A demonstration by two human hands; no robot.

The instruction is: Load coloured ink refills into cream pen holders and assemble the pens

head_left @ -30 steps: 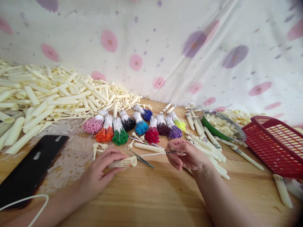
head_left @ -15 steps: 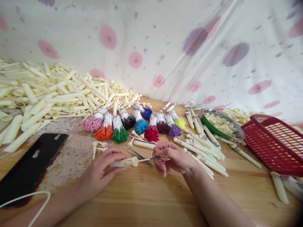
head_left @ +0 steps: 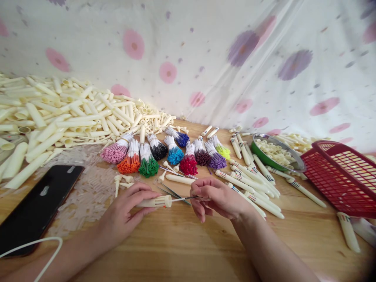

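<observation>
My left hand [head_left: 127, 209] is closed around a cream pen barrel [head_left: 157, 201] with slots near its open end, which points right. In my right hand [head_left: 214, 197], thumb and fingers pinch a thin white refill [head_left: 178, 199] with a dark spring [head_left: 192, 197] around it. The refill's left end reaches the open mouth of the barrel; how deep it sits inside is hidden. Just behind the hands lie tweezers [head_left: 170, 191] and a cream barrel [head_left: 179, 179]. Bundles of refills with coloured ends, such as red [head_left: 188, 162] and green [head_left: 147, 164], stand farther back.
A large heap of cream barrels [head_left: 73, 113] fills the back left, with clear small tubes [head_left: 85, 192] before it. A phone [head_left: 44, 203] and white cable [head_left: 55, 238] lie left. Multicolour pens [head_left: 252, 184], a green-sided bowl [head_left: 264, 158] and a red basket [head_left: 337, 176] are right.
The white stretch of refill between barrel and spring looks slightly shorter. Both hands keep their hold and have barely moved. The view has shifted a little.
</observation>
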